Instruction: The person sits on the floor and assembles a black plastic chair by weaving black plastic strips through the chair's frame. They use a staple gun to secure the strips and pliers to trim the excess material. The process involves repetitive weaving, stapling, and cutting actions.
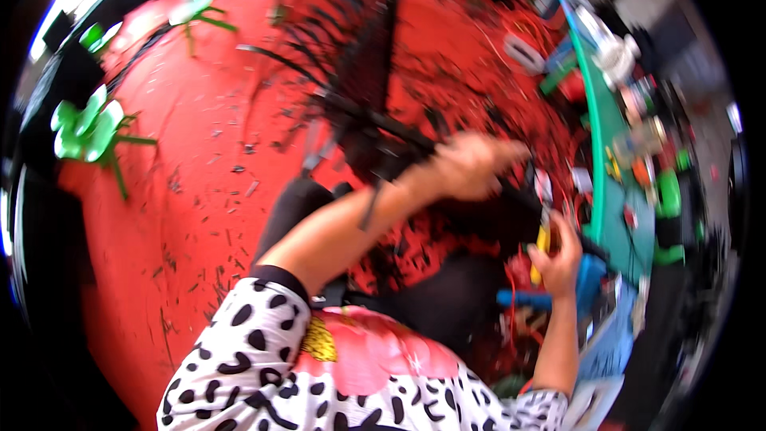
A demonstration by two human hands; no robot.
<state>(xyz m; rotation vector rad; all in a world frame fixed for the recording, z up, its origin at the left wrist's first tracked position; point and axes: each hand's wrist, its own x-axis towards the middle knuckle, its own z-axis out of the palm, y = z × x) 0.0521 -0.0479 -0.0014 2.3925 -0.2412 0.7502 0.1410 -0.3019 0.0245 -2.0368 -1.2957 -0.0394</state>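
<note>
My left hand (472,166) is smeared by motion. It reaches to the right past a dark frame, and whether it holds anything cannot be made out. Beyond that forearm stands a black woven piece (363,72) with many loose black strips fanning out on its left side. My right hand (558,255), lower and to the right, is closed around a slim yellow-handled tool (543,246) with a red end. The tool's tip points away from me; its exact kind is too blurred to tell. My knees, in black, lie beneath the frame.
Dark cut scraps (227,271) litter the red floor (159,223). Green and white flower-shaped stools (89,126) stand at the left. A green table (606,144) at the right bears a clear jar (642,137) and clutter. A blue object (590,283) lies beside my right forearm.
</note>
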